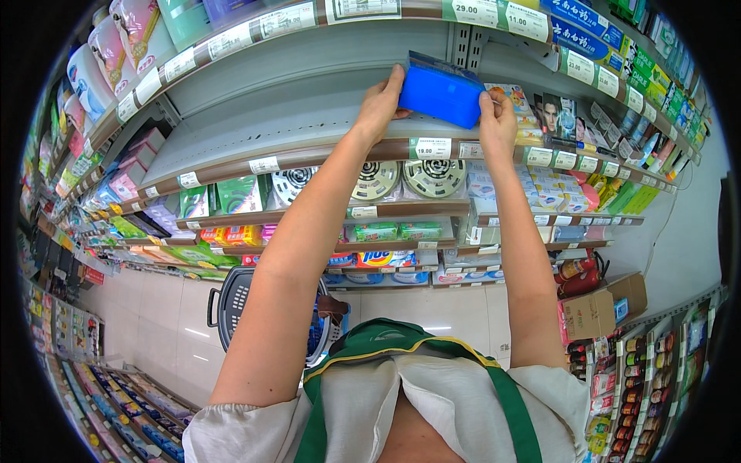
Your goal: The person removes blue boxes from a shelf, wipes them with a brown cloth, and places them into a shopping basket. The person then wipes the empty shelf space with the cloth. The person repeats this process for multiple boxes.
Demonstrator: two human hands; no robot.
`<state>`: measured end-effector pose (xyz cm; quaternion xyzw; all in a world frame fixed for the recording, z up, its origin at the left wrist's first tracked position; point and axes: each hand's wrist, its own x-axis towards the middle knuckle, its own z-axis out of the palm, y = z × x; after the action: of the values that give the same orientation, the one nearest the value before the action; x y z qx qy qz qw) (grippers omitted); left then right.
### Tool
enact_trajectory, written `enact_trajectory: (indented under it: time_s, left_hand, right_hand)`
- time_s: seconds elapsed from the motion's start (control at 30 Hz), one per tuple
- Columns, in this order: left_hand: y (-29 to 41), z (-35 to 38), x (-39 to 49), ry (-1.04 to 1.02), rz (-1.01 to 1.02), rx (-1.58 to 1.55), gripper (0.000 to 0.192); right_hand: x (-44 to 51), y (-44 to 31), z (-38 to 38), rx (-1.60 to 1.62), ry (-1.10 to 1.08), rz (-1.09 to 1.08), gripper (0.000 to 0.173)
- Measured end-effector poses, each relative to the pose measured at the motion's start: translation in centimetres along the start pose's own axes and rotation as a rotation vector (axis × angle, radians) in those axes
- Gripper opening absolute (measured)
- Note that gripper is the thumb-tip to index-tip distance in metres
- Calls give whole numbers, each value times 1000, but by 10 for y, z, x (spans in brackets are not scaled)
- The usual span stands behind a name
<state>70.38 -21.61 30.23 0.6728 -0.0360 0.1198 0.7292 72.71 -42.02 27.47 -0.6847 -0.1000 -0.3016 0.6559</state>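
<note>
A blue box (441, 92) is gripped between my two hands, slightly tilted, above the right part of a grey metal shelf (260, 127). My left hand (379, 104) presses on its left end, with the thumb at the top corner and other fingers partly hidden behind it. My right hand (498, 118) pinches its right end between thumb and fingers. Just right of the box, small orange-and-white packages (512, 98) stand on the neighbouring shelf. Whether the underside of the box touches the shelf, I cannot tell.
Above runs a shelf edge with price tags (231, 41). Below are mosquito-coil packs (434, 178) and soap packs (556, 188). A grey basket (234, 301) stands on the floor under my left arm. At the right are an open carton (590, 315) and red fire extinguishers (579, 278).
</note>
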Motion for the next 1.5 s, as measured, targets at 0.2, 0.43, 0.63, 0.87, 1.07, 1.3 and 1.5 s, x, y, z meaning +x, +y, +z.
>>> enact_trajectory:
  time_s: [0.2,0.43,0.63,0.87,1.07,1.3,1.5]
  left_hand:
    - [11,5,-12,39,26,-71,70]
    - [23,-13,-38,-101,72,-107,71]
    - [17,-26,-107,-101,144,-239,68]
    - [-19,-49,-177,-118,-153,-912,52]
    - [-62,-49,-212,-376,-459,-1460,65]
    - [-51,-62,-237,-246,-288,-1551,60]
    - [-75,-97,-229,0,-113,-1219,57]
  right_hand:
    - [-13,-18,-4,151,-83,-7,27]
    - [-37,-40,-14,347,-147,-146,32]
    - [-96,-67,-37,481,-259,-45,41]
    - [-168,-107,-32,339,-502,-515,36]
    - [-236,-116,23,219,-790,-927,42]
    - [-273,-111,44,260,-826,-983,33]
    - [-270,-98,33,217,-749,-896,31]
